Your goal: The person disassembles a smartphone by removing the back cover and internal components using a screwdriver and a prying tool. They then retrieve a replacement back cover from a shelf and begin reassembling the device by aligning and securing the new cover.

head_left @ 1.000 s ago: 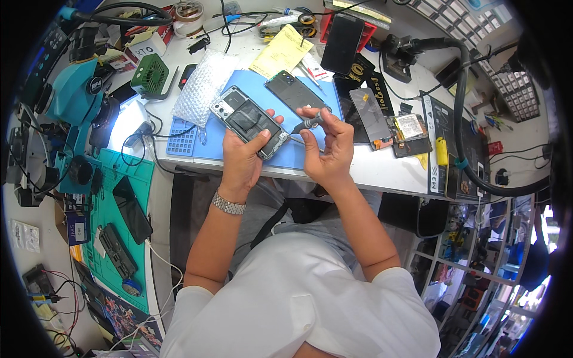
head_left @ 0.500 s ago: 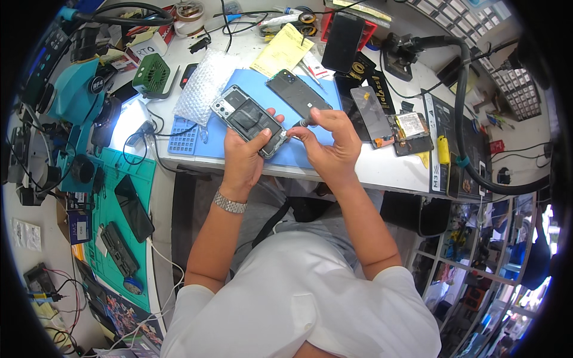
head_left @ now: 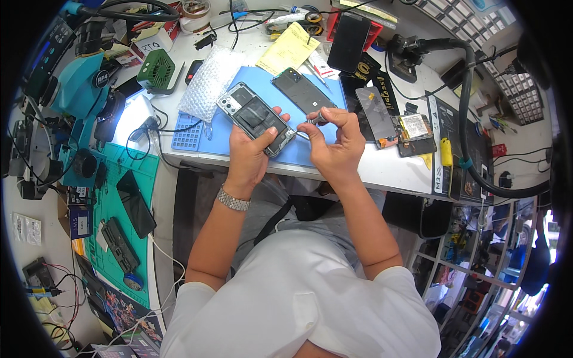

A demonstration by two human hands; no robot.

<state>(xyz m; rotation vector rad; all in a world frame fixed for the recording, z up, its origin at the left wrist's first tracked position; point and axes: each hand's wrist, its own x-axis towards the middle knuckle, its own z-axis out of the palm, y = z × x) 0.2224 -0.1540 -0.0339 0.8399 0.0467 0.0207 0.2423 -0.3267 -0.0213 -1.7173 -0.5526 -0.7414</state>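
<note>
A phone with its back cover off (head_left: 258, 118) lies tilted in my left hand (head_left: 249, 158), its inner side facing up. My left thumb presses on its lower right part, and the fingers wrap around beneath. My right hand (head_left: 339, 143) pinches a small screwdriver (head_left: 317, 120) between thumb and fingers. Its thin shaft points at the phone's lower right corner; whether the tip touches is too small to tell. Just beyond the hands, a dark phone back cover (head_left: 303, 92) rests on the blue work mat (head_left: 239, 156).
Bubble wrap (head_left: 210, 83) and a small green fan (head_left: 157, 71) sit left of the mat. To the right are a loose phone screen (head_left: 376, 112) and an opened phone with its battery showing (head_left: 413, 126). A black flexible arm (head_left: 465, 119) curves over the right side.
The whole view has shifted slightly to the right. My right thumb and fingers have changed their grip on the screwdriver, which has moved a little away from the phone's corner.
</note>
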